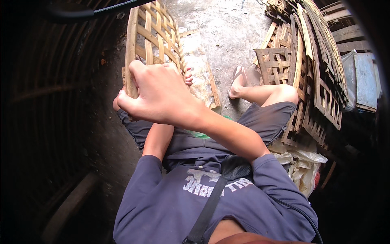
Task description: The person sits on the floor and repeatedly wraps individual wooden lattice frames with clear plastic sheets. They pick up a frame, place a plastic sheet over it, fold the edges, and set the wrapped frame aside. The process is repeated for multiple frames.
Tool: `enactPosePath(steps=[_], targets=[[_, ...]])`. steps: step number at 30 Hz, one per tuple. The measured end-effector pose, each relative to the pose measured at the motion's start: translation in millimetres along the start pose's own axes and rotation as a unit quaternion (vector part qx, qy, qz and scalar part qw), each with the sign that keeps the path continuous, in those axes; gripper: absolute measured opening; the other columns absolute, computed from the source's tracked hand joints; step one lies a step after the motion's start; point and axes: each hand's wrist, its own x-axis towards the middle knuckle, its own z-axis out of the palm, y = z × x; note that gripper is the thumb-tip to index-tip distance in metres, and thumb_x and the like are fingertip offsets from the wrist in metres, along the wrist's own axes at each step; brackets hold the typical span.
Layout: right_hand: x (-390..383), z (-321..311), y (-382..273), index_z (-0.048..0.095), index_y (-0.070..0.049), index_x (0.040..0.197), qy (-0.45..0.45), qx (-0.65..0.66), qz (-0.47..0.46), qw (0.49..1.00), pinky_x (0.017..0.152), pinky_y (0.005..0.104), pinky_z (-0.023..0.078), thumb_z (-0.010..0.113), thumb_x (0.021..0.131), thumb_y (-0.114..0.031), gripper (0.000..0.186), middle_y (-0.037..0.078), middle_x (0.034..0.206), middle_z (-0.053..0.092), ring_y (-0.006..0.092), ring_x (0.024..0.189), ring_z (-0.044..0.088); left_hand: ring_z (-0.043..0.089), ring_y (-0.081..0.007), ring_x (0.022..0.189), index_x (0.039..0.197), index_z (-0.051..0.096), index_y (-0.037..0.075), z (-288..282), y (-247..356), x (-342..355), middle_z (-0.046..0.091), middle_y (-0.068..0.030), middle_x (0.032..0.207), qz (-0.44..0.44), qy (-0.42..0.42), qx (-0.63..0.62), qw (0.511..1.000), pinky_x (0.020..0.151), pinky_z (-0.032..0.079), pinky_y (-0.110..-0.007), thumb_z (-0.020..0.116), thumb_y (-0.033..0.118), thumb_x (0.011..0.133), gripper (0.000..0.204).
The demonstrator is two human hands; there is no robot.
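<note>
My right hand (156, 91) is closed on the near part of a pale woven bamboo panel (155, 34), held tilted up at upper left with its slatted lattice rising away from me. Its thumb and fingers wrap the wooden edge. My left forearm (156, 142) rises behind my right hand, which hides most or all of my left hand. Small pink digits show at the panel's right edge; whether fingers or toes, I cannot make out. Beyond the panel a worn pale board (197, 57) with wooden edging lies on the floor. A green item (225, 118) peeks out under my right forearm.
Stacked bamboo lattice pieces (308, 69) lean at my right, beside a bluish board (364, 79) and crumpled translucent plastic (302, 162). My sandalled foot (238, 81) rests on the grey concrete floor (221, 24). A dark curved cord or bar (73, 12) crosses the top left.
</note>
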Motion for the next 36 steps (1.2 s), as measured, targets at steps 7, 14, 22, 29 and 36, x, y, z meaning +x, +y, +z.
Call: enactPosePath(steps=[7,14,22,29,36], targets=[[-1,8,3,0.053,0.003,0.080,-0.030,0.018,0.010,0.999,0.078,0.0487,0.039,0.058,0.072,-0.035,0.039,0.020,0.067,0.061,0.0369,0.070,0.062,0.049,-0.0155,0.049,0.087,0.053,0.013,-21,9,-5,0.053,-0.0006,0.067,0.021,0.037,-0.010,0.999,0.041,0.038,-0.029,0.020,0.064,0.089,0.061],[1,-5,14,0.054,0.004,0.083,-0.054,0.036,0.037,0.997,0.077,0.0466,0.042,0.059,0.072,-0.037,0.042,0.023,0.069,0.061,0.0372,0.072,0.063,0.049,-0.0152,0.049,0.088,0.053,0.013,-21,17,8,0.053,-0.0003,0.067,0.062,0.075,-0.025,0.995,0.039,0.037,-0.028,0.018,0.065,0.089,0.063],[22,-68,115,0.053,0.000,0.085,-0.048,0.137,0.063,0.987,0.061,0.0291,0.044,0.058,0.081,-0.034,0.034,0.008,0.073,0.057,0.0150,0.067,0.053,0.048,-0.0148,0.049,0.090,0.052,0.013,-68,60,8,0.052,-0.0001,0.067,0.227,0.213,-0.042,0.949,0.038,0.036,-0.028,0.015,0.066,0.088,0.065],[20,-82,148,0.053,0.000,0.116,-0.071,0.140,0.110,0.981,0.079,0.0242,0.046,0.058,0.087,-0.030,0.043,0.007,0.095,0.062,0.0118,0.086,0.060,0.053,-0.0170,0.072,0.119,0.048,0.009,-45,75,-13,0.055,-0.0029,0.088,0.236,0.299,-0.072,0.922,0.059,0.045,-0.034,0.015,0.065,0.089,0.072],[-3,-89,175,0.056,0.006,0.111,-0.042,0.063,0.127,0.989,0.089,0.0278,0.041,0.059,0.083,-0.036,0.050,0.016,0.106,0.062,0.0204,0.100,0.056,0.049,-0.0125,0.062,0.092,0.057,0.005,-63,76,-21,0.053,-0.0005,0.070,0.327,0.407,-0.040,0.852,0.053,0.040,-0.027,0.030,0.049,0.095,0.052]])
